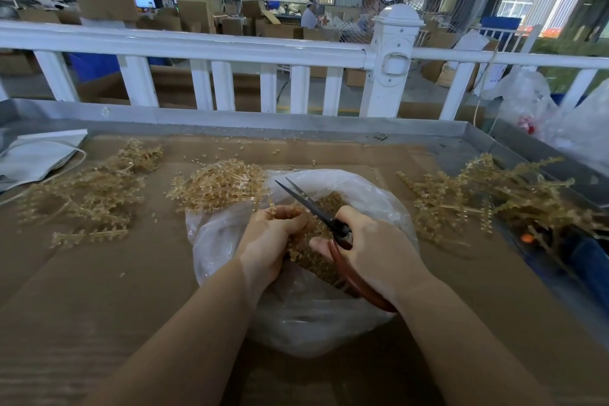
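My left hand [270, 241] grips a tan plastic sprue of small moulded parts [304, 247] over an open clear plastic bag [296, 323]. My right hand [372, 250] holds black scissors [311, 203] by their red-brown handles; the blades are slightly apart and point up and to the left, just right of my left fingers. Loose tan cut pieces fill the bag under both hands.
Piles of tan sprues lie on the cardboard-covered table: left [89, 194], centre [217, 184] and right [494, 201]. A white bag [36, 155] lies at far left. A white railing [211, 46] runs behind the metal table rim [296, 123]. Clear bags [560, 115] sit at right.
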The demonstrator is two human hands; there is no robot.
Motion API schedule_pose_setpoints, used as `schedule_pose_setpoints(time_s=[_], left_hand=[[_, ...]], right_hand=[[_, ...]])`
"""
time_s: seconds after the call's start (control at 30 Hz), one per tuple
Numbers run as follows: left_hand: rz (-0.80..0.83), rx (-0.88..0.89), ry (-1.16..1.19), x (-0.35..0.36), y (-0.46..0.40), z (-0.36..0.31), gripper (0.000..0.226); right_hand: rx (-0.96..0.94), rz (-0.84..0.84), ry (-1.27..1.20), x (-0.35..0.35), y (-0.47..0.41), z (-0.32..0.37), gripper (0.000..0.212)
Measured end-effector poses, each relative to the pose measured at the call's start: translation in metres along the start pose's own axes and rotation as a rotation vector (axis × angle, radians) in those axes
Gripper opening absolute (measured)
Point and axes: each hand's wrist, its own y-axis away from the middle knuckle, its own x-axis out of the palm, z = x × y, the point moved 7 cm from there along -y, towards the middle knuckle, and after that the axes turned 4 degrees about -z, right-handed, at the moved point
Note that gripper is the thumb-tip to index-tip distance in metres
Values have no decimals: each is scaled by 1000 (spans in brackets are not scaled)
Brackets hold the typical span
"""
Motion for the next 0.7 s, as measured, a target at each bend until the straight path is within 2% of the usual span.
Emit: schedule_pose_setpoints(time_s=[0.57,0.7], left_hand=[[-35,1,31,1,4,1,21],[-28,-5,16,1,3,2,18]], right_hand=[[31,13,-53,6,0,-6,34],[38,19,-60,6,0,-6,33]])
